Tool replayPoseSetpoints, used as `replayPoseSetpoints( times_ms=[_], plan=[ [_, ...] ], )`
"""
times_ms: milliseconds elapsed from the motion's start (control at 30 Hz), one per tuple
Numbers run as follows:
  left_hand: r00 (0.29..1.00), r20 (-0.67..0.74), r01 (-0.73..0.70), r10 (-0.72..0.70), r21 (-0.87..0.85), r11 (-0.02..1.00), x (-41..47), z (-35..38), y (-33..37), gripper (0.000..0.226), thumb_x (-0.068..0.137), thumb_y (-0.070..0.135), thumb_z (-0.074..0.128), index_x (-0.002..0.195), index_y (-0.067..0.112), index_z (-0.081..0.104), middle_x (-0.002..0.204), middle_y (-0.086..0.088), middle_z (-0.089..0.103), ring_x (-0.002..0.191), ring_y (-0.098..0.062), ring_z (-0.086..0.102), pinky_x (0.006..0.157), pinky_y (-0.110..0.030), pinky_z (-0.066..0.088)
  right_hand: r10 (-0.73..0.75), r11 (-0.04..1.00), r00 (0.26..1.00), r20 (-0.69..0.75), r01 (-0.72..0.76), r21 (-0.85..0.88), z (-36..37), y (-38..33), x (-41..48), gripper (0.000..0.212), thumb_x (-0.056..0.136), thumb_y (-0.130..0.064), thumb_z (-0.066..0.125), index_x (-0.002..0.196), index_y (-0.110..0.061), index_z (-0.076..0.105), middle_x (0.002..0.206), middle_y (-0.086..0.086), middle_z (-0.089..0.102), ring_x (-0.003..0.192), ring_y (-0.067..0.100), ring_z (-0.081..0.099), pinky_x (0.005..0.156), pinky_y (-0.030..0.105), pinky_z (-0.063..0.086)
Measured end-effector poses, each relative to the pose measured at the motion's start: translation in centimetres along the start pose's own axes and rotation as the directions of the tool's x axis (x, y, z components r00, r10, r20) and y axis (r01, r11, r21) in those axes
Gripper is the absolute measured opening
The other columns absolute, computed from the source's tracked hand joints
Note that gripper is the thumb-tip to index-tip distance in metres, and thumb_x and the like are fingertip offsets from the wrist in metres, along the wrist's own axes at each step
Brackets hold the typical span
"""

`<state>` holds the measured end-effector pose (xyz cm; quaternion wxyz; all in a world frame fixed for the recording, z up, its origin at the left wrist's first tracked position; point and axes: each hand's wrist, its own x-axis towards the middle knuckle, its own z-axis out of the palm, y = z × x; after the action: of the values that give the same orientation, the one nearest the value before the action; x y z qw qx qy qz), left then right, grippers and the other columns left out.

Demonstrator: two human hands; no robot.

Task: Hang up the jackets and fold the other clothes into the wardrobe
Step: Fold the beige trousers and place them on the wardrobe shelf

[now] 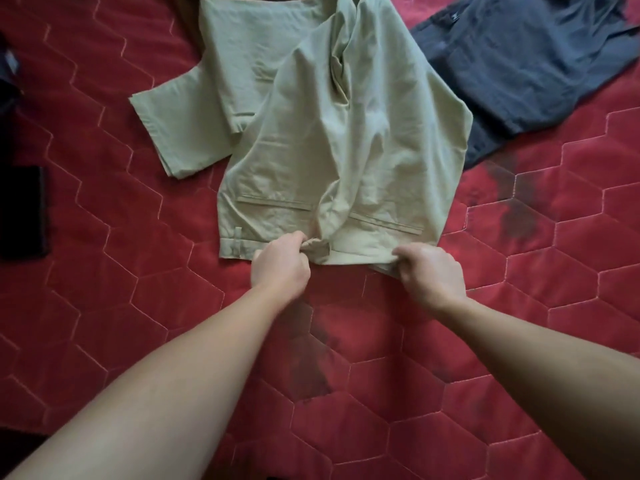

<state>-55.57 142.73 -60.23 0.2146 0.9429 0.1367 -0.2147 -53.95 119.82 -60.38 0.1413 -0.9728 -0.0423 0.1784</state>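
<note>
On the bed [138, 289], pinching the near waistband [242, 244] of the trousers [329, 150] lying there, with left grip [280, 268] at mid-band and right grip [429, 275] at its right corner.

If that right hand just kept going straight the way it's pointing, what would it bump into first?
The right hand pinches the waistband of the pale khaki trousers, so going on it would likely ride straight over their back pocket.
</note>
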Motion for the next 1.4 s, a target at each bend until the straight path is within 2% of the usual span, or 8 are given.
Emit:
replayPoseSetpoints(
  times_ms=[167,267,667,833,933,1067,1200,1400],
  plan=[
    [0.987,-0.159,-0.057,0.021,-0.226,0.972,-2.4,-0.9,1.8,0.016,0.082,0.028,0.045,0.083,0.014,0.053,0.102,-0.003,0.063,0.109,-0.029,0.053,0.099,-0.042,0.037,-0.031,0.939,0.989,-0.145,0.079,0.334,-2.9,-0.3,0.0,0.022,0.085,-0.007,0.048,0.1,-0.011,0.064,0.096,0.011,0.067,0.093,0.034,0.059,0.076,0.037,0.042],
    [0.982,-0.175,-0.001,-0.073,-0.392,0.92,-4.0,-3.3,4.4,0.024,0.08,0.032,0.044,0.078,0.01,0.054,0.083,-0.008,0.064,0.087,-0.03,0.057,0.078,-0.041,0.046,-0.016,0.906,0.982,-0.188,0.094,0.413,-6.4,-0.6,0.1,0.014,0.092,-0.007,0.047,0.096,-0.01,0.06,0.089,0.009,0.063,0.086,0.03,0.056,0.071,0.033,0.035],
    [0.965,-0.259,-0.033,-0.045,-0.292,0.956,-15.4,-18.1,14.6,0.03,0.078,0.042,0.041,0.074,0.016,0.057,0.083,-0.005,0.066,0.083,-0.028,0.058,0.07,-0.038,0.046,-0.385,0.891,0.886,-0.26,0.43,0.146,-28.4,-0.8,-3.9,0.009,0.069,0.001,0.065,0.074,-0.005,0.068,0.084,0.007,0.055,0.081,0.029,0.057,0.069,0.032,0.045],
    [0.959,-0.284,-0.093,0.0,-0.313,0.945,-22.6,-21.4,18.2,0.034,0.08,0.037,0.048,0.062,0.008,0.055,0.066,-0.002,0.061,0.068,-0.022,0.056,0.065,-0.036,0.045,-0.256,0.967,0.945,-0.202,0.248,-0.065,-33.8,1.2,-9.0,0.013,0.079,-0.007,0.059,0.088,-0.013,0.066,0.1,0.008,0.056,0.089,0.033,0.057,0.073,0.035,0.047],
    [0.951,-0.309,-0.132,0.0,-0.408,0.903,-27.1,-21.2,20.2,0.037,0.089,0.024,0.054,0.054,0.016,0.043,0.055,0.004,0.045,0.056,-0.012,0.04,0.056,-0.032,0.034,0.011,0.966,0.992,-0.126,0.022,0.257,-34.9,2.0,-13.1,0.028,0.077,-0.003,0.045,0.087,-0.015,0.068,0.092,0.013,0.068,0.082,0.033,0.064,0.07,0.042,0.058],
    [0.926,-0.328,-0.109,-0.184,-0.702,0.704,-33.2,-18.2,20.9,0.029,0.093,0.031,0.046,0.073,0.016,0.058,0.07,0.008,0.056,0.068,-0.009,0.05,0.066,-0.028,0.041,0.074,0.728,0.993,0.089,-0.115,0.676,-35.6,1.9,-20.1,0.04,0.083,0.001,0.032,0.087,-0.018,0.067,0.081,0.013,0.071,0.064,0.024,0.07,0.061,0.042,0.06],
    [0.84,-0.158,-0.053,-0.519,-0.976,0.211,-37.8,-15.4,20.7,0.042,0.088,0.039,0.037,0.096,0.009,0.065,0.093,-0.012,0.069,0.091,-0.034,0.067,0.086,-0.049,0.056,-0.001,0.631,0.98,0.197,-0.152,0.76,-37.1,-0.6,-26.2,0.026,0.087,-0.001,0.043,0.095,-0.01,0.066,0.06,0.007,0.062,0.04,0.015,0.061,0.066,0.045,0.06],
    [0.858,-0.178,-0.249,-0.482,-0.965,-0.087,-44.4,-16.7,21.7,0.027,0.1,0.032,0.048,0.094,0.01,0.062,0.063,0.001,0.061,0.053,-0.01,0.061,0.062,-0.028,0.053,-0.104,0.511,0.956,0.276,-0.187,0.839,-40.8,-4.4,-31.5,0.007,0.085,-0.021,0.055,0.085,-0.016,0.058,0.058,0.001,0.055,0.052,0.02,0.064,0.059,0.044,0.056]
  ],
)
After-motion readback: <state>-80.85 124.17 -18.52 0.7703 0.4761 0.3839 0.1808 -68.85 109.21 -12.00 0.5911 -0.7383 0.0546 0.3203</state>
